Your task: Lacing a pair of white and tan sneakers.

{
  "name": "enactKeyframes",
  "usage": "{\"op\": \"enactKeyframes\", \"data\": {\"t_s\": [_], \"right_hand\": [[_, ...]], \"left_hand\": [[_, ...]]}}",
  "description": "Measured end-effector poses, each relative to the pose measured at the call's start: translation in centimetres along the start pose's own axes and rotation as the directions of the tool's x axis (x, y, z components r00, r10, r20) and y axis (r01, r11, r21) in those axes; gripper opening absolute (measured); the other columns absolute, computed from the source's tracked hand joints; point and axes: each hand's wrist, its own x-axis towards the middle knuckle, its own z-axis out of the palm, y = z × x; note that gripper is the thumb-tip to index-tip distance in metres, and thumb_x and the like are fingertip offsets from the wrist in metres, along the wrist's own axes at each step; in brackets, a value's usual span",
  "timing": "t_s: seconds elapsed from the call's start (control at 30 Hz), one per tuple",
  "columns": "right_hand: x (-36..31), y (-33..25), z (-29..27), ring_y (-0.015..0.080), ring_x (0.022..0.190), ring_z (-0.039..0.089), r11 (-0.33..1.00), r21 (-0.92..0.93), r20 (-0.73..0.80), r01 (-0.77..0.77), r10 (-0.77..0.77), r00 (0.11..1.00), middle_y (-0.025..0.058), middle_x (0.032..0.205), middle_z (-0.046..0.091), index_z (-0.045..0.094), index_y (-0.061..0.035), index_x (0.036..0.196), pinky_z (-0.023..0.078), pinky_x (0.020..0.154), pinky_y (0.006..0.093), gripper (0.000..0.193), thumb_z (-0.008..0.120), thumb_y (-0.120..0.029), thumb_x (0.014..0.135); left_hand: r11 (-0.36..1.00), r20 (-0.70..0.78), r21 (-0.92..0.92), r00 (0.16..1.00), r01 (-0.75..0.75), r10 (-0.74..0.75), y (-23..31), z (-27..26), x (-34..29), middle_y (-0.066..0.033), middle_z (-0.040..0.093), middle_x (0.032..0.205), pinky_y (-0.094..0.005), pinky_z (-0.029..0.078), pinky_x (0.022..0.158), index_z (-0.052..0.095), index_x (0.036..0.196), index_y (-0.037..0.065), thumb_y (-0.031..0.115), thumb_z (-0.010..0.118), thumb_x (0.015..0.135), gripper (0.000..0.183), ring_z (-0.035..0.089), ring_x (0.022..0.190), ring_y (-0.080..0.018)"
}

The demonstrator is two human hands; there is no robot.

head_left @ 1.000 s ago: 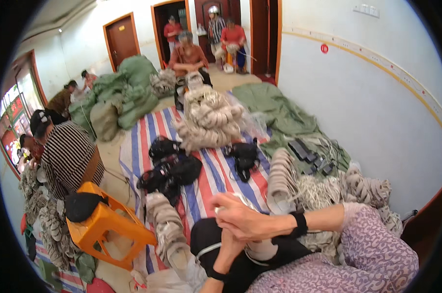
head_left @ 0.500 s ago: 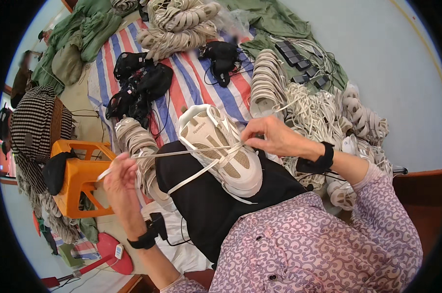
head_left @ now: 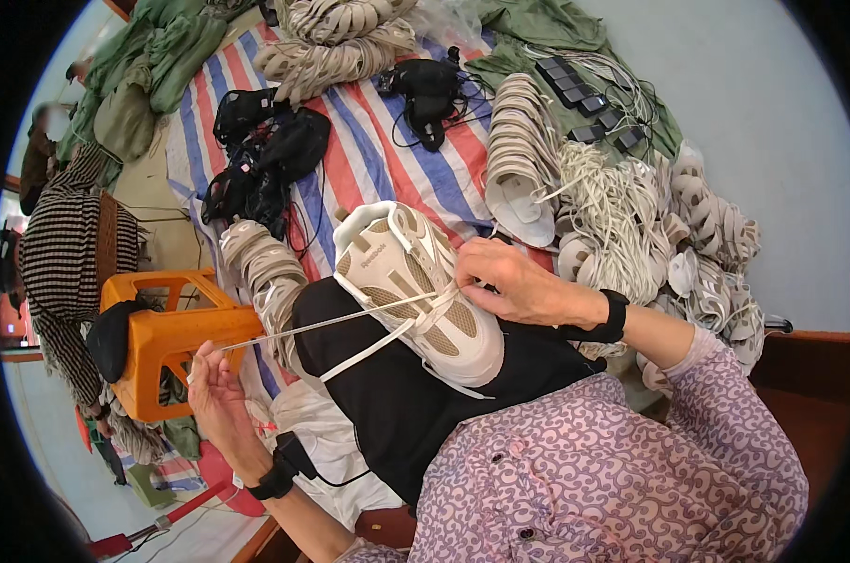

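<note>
A white and beige sneaker [head_left: 415,291] lies across my black-clad lap, toe toward me. Its pale flat shoelace [head_left: 326,326] passes through the lower eyelets. My left hand [head_left: 220,399] is closed on one end of the lace, out to the left, so the lace stretches taut and straight to the shoe. Another length of lace sags from the eyelets over the lap. Bent fingers of my right hand [head_left: 523,284] pinch the right eyelet edge of the sneaker, where the lace crosses; the fingertips are partly hidden.
Stacked shoe uppers [head_left: 520,155] and a heap of loose laces [head_left: 617,220] lie right of the lap on striped sheeting [head_left: 364,155]. More uppers [head_left: 263,272] lie left, beside an orange stool [head_left: 185,328]. Black cabled gear [head_left: 275,150] sits ahead. A person in checks [head_left: 63,244] bends at far left.
My left hand has moved left and slightly down, drawing the lace farther out. My right hand stays at the eyelet edge, its fingers more bent. The view has shifted slightly.
</note>
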Motion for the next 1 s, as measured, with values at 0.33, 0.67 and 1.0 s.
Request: {"op": "enactKeyframes", "data": {"t_s": [0.33, 0.67, 1.0], "right_hand": [[0.4, -1.2, -1.6, 0.0154, 0.074, 0.059, 0.924, 0.312, 0.098, -0.221, 0.200, 0.975, 0.0054, 0.077, 0.061, 0.059, 0.0002, 0.084, 0.047, 0.069, 0.0299, 0.008, 0.065, 0.000, 0.079], [2.3, 0.0, -3.1, 0.0060, 0.086, 0.060, 0.536, 0.635, 0.465, -0.557, 0.310, 0.829, -0.0010, 0.093, 0.064, 0.063, -0.0035, 0.095, 0.049, 0.078, 0.0232, 0.011, 0.072, -0.003, 0.088], [3.1, -1.8, -2.3, 0.0062, 0.079, 0.062, 0.751, 0.564, 0.291, -0.343, 0.208, 0.934, 0.0009, 0.087, 0.070, 0.072, -0.0014, 0.102, 0.050, 0.075, 0.0239, 0.014, 0.066, -0.004, 0.089]], "left_hand": [[0.990, 0.066, -0.123, 0.995, -0.063, 0.071, 4.9, -14.9, 3.6, -0.0137, 0.068, 0.118, -0.0207, 0.059, 0.083, 0.051, 0.133, -0.007, 0.011, 0.055, 0.102, 0.036, 0.069, 0.097, -0.0140], [0.960, -0.347, 0.186, 0.900, -0.209, 0.263, 24.3, -34.9, 1.7, -0.0184, 0.055, 0.141, -0.0233, 0.056, 0.093, 0.040, 0.143, -0.010, 0.008, 0.052, 0.102, 0.046, 0.062, 0.119, -0.0192], [0.826, -0.617, 0.416, 0.550, -0.380, 0.563, 33.3, -26.2, -9.8, -0.0175, 0.042, 0.152, -0.0303, 0.032, 0.118, 0.039, 0.144, -0.011, 0.016, 0.037, 0.107, 0.046, 0.041, 0.140, -0.0209]]}}
